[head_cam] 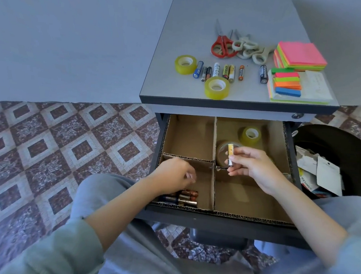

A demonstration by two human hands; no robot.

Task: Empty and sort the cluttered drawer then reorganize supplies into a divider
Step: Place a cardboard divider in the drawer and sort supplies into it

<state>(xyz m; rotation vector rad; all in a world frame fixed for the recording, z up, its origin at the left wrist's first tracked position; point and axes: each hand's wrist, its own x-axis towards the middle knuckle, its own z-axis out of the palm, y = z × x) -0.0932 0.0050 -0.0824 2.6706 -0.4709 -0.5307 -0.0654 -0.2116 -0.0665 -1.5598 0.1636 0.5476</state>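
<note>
The open drawer holds a cardboard divider [214, 161] with four compartments. My right hand [257, 167] pinches a gold battery [230, 155] upright above the divider's middle. My left hand [176, 175] hovers with curled fingers over the near-left compartment, where several batteries [183, 197] lie. The far-right compartment holds a yellow tape roll [250, 135] and a brown tape roll [223, 152], partly hidden by my right hand. On the cabinet top lie more batteries [220, 71], two tape rolls [216, 87], scissors [223, 45] and sticky notes [300, 56].
A dark bin [340, 150] with crumpled paper and packaging stands right of the drawer. Patterned floor tiles [54, 143] spread to the left. My knees in grey trousers sit just before the drawer front [222, 224]. The far-left and near-right compartments show bare cardboard.
</note>
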